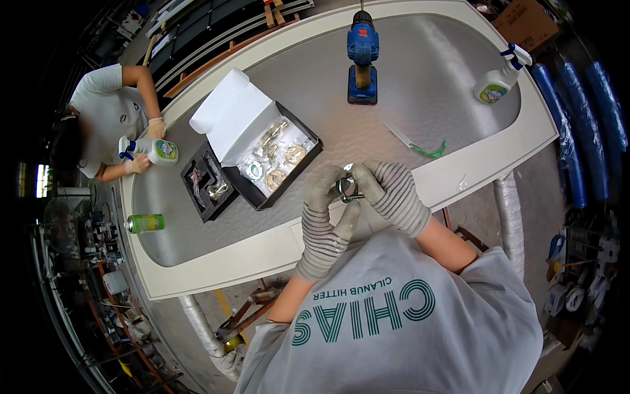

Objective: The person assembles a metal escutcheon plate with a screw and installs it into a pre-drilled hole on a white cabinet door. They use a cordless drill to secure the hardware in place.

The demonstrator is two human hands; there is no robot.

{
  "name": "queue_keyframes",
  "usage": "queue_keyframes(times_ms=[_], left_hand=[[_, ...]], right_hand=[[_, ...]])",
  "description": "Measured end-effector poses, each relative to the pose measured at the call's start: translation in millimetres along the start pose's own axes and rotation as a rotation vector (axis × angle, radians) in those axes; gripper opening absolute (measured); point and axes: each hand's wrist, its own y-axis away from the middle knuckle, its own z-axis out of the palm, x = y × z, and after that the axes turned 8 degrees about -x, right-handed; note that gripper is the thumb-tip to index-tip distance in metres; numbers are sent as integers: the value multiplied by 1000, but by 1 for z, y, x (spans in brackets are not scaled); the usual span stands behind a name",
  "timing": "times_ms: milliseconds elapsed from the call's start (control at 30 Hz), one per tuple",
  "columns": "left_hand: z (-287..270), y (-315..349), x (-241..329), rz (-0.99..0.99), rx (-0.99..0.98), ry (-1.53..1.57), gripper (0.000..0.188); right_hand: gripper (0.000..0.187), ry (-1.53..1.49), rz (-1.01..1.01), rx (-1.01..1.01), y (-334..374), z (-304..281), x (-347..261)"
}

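Grey cloth shirt (pixel 420 341) covering me; my striped-gloved left hand (pixel 326 218) and right hand (pixel 392 195) are grasping round silvery metal fitting (pixel 346 186)

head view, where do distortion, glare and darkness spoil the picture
Head view: the white frame bows with fisheye distortion; a pale glare streak crosses the glass toward upper right; corners go black; the metal part between left hand and right hand shows little detail.

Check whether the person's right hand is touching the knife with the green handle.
Apart. In the head view, a strip of bare panel shows between the gloved right hand and the knife.
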Motion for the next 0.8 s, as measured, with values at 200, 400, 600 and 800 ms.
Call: queue_keyframes(times_ms=[200, 400, 600, 800], left_hand=[[12, 2, 0, -109, 121, 28, 46], [13, 1, 0, -206, 146, 141, 50], [13, 0, -3, -278, 127, 192, 54], [12, -2, -1, -260, 120, 220, 68]], right_hand=[[29, 216, -55, 25, -1, 7, 12], [16, 586, -311, 86, 2, 9, 25], [9, 554, -391, 206, 3, 15, 34], [10, 382, -266, 163, 6, 14, 28]])
